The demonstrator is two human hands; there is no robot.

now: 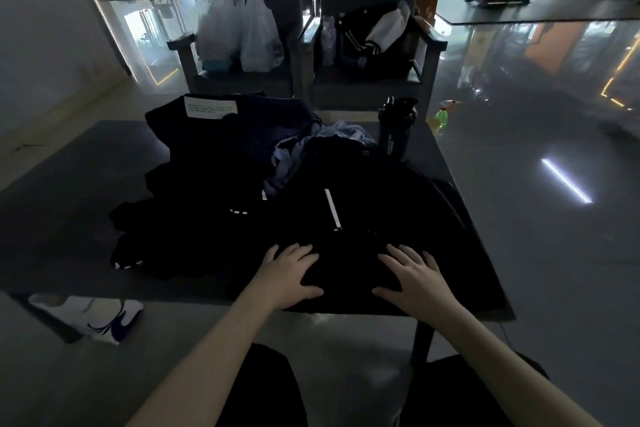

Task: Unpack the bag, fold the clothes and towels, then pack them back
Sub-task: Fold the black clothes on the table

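A: Dim gym, dark table (86, 163). Black garment (363, 218) at near edge; left hand (291, 276) and right hand (415, 279) flat, fingers spread, gripping nothing.

B: Smooth outward evenly before folding, I'd say.

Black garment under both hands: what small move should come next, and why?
Probably sweep both palms outward to smooth it before folding. The left hand and right hand lie flat and open on the black garment, which is spread on the table near its front edge, with no fold visible yet. Other clothes sit piled behind it.
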